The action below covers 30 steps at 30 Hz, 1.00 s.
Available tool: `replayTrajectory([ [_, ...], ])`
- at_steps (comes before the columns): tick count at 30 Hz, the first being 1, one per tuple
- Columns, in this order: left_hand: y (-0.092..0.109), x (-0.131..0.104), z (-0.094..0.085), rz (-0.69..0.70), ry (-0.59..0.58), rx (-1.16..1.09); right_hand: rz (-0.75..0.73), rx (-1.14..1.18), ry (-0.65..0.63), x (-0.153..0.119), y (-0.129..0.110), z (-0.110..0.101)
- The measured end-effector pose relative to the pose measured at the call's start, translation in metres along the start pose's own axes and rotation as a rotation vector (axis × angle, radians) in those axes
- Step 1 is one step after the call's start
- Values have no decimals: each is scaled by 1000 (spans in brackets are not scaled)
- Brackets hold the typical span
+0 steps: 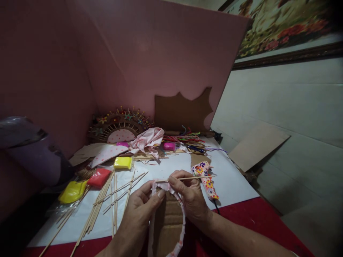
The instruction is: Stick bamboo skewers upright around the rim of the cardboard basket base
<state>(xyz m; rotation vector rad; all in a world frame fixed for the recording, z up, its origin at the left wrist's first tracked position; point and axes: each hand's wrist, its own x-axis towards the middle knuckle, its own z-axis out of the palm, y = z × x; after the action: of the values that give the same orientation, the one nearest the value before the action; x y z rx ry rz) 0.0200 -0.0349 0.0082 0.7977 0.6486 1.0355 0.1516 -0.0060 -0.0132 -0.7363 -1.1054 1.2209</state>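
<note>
My left hand [146,205] pinches the upper left corner of a rounded cardboard piece [168,216], whose edge is wrapped in pale pink cloth. At the top edge of that piece, my right hand [189,192] grips a thin wooden stick [199,177] between thumb and fingers. The stick lies roughly level along the cloth edge, and its free end points right. Just beyond my right hand rests a flower-patterned glue gun [206,178] with a black cord. Several loose sticks [115,200] lie crossed to the left of my left hand.
Yellow [123,162] and red [99,177] clay packets lie on the left of the white sheet [230,192]. Behind them are crumpled pink cloth [148,139] and a decorated cardboard fan [120,125]. A jagged cardboard sheet [182,110] leans against the pink board [160,53].
</note>
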Motion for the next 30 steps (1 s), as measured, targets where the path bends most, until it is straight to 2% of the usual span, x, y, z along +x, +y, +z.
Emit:
replayTrajectory([
  [6, 0, 0, 3, 10, 28, -7, 25, 35, 10, 0, 1, 0],
  [15, 0, -4, 1, -15, -1, -23, 26, 5, 17, 0, 0, -1],
  [22, 2, -4, 3, -44, 41, -92, 40, 46, 1, 1, 2, -3],
  [30, 2, -3, 0, -38, 44, -27, 39, 72, -4, 0, 4, -1],
])
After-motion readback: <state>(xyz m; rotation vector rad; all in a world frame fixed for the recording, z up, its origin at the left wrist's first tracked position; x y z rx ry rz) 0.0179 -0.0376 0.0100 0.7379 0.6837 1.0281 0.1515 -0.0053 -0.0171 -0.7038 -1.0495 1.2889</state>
